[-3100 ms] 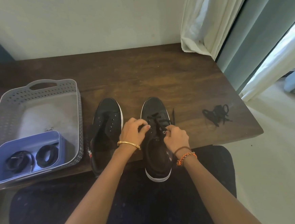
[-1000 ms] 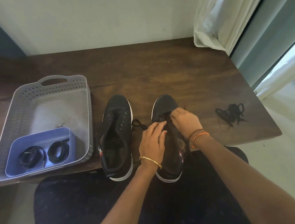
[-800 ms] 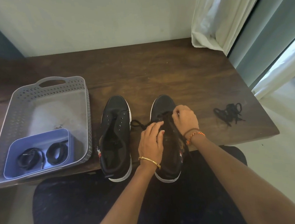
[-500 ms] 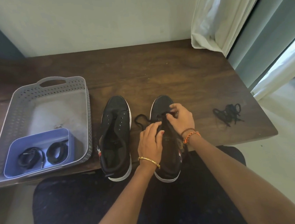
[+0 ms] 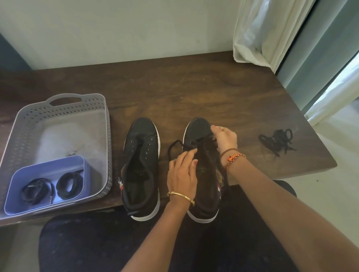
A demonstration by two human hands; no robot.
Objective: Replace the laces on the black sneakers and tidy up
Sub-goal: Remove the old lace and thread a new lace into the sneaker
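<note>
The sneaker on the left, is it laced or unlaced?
Unlaced: the left sneaker shows bare eyelets and no lace across its open tongue.

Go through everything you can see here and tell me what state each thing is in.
Left sneaker: unlaced, eyelets empty.
Right sneaker: partly laced near the toe.
Lace: looped out beside the right sneaker.
Left hand: pinching the lace.
Right hand: gripping the lace.
Loose laces: tangled on the table.
Coiled laces: in the blue tub.
Grey basket: holds the tub.

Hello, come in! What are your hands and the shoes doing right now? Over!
Both hands, left and right, working the lace on the right sneaker. Left sneaker unlaced. Nothing blocking.
</note>
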